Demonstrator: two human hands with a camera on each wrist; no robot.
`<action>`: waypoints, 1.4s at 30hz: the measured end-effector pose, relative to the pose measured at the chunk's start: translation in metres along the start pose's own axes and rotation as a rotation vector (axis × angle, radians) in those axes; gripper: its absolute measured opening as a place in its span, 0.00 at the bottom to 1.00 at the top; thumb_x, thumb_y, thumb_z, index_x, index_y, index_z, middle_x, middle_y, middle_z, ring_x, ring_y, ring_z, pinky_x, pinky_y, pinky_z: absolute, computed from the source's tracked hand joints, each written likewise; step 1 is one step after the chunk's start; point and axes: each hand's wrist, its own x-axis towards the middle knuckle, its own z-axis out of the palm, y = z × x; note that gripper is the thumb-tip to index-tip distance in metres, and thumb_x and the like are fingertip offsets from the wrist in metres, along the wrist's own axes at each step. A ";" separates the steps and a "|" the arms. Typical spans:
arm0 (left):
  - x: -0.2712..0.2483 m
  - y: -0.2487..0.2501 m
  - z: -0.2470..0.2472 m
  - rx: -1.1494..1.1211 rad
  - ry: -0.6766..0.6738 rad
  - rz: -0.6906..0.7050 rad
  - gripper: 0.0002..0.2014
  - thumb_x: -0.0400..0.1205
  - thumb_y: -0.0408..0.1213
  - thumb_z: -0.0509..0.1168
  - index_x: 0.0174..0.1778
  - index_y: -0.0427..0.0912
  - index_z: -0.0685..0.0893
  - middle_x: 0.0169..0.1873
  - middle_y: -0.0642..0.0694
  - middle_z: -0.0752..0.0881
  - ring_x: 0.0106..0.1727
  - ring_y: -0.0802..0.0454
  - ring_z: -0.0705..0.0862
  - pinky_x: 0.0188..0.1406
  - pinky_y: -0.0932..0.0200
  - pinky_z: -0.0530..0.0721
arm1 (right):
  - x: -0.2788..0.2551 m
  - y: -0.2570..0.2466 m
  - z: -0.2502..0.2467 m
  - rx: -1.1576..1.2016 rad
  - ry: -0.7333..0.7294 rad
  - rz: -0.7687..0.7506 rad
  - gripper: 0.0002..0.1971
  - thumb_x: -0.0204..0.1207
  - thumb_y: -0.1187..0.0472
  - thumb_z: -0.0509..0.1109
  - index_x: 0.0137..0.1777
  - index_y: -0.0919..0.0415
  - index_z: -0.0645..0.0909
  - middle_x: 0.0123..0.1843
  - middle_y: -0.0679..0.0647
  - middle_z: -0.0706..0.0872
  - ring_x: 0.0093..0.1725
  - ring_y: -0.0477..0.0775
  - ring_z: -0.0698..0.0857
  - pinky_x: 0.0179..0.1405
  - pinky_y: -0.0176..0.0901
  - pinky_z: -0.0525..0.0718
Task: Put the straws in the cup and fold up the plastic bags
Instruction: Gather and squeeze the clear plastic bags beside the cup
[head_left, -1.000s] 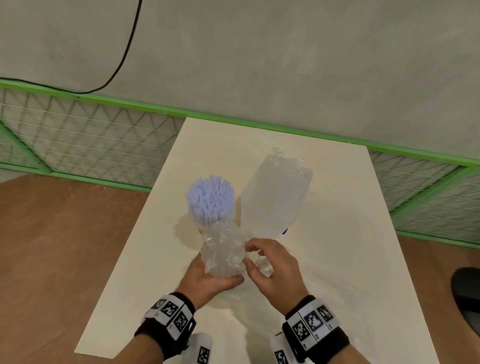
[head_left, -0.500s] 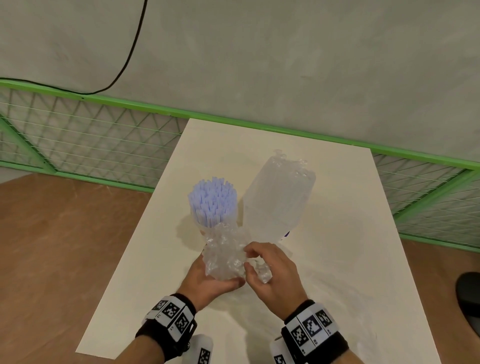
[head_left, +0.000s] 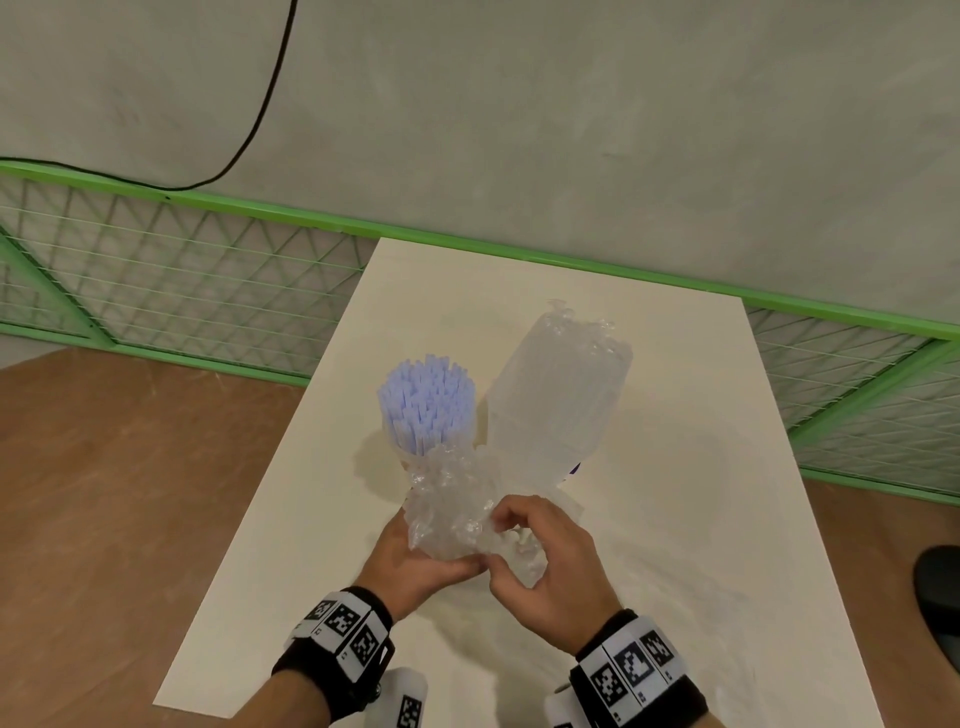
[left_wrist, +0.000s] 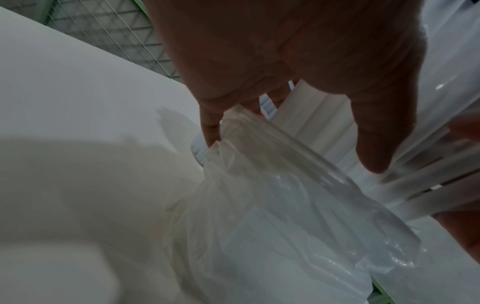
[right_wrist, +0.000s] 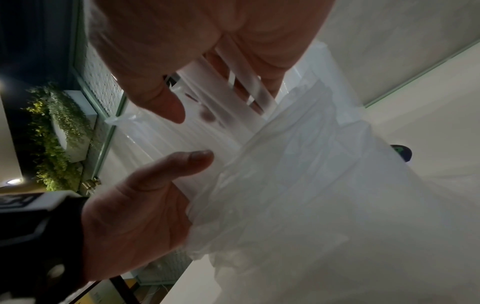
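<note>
A bunch of pale blue straws (head_left: 426, 402) stands upright in a cup whose body is mostly hidden behind a crumpled clear plastic bag (head_left: 449, 501). Both hands hold that bag just above the table. My left hand (head_left: 441, 545) grips it from below and the left, thumb across the front. My right hand (head_left: 496, 545) pinches its right edge with curled fingers. In the left wrist view the bag (left_wrist: 285, 195) hangs from my fingers (left_wrist: 210, 127). A second clear bag filled with white straws (head_left: 558, 400) leans right of the cup.
The cream table (head_left: 675, 519) has a drop on its left edge to a brown floor (head_left: 130, 493). A green wire fence (head_left: 182, 291) runs behind the table along the wall. A dark object (head_left: 940, 597) sits at the far right.
Both hands stay in the same place on the crumpled bag. My right fingers have curled a little tighter into its edge, bunching the plastic slightly more.
</note>
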 end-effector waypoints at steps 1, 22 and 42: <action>0.000 0.000 0.000 -0.002 -0.005 0.001 0.33 0.62 0.37 0.83 0.64 0.43 0.83 0.55 0.44 0.91 0.58 0.49 0.89 0.63 0.46 0.85 | 0.000 0.000 0.000 -0.004 0.010 -0.013 0.18 0.64 0.65 0.77 0.53 0.54 0.81 0.47 0.40 0.83 0.50 0.42 0.83 0.51 0.31 0.78; -0.001 0.001 0.001 0.020 0.022 -0.032 0.29 0.67 0.33 0.84 0.63 0.45 0.83 0.53 0.48 0.92 0.55 0.54 0.90 0.54 0.61 0.85 | -0.001 0.001 -0.001 -0.032 0.077 -0.050 0.16 0.68 0.63 0.79 0.55 0.50 0.83 0.39 0.41 0.80 0.42 0.42 0.82 0.46 0.31 0.78; -0.003 0.005 0.003 0.020 0.100 -0.104 0.28 0.66 0.29 0.83 0.61 0.45 0.83 0.48 0.50 0.93 0.49 0.58 0.91 0.44 0.70 0.86 | -0.002 -0.014 -0.021 0.062 0.134 0.190 0.15 0.83 0.58 0.66 0.60 0.34 0.72 0.57 0.32 0.87 0.58 0.37 0.87 0.55 0.38 0.85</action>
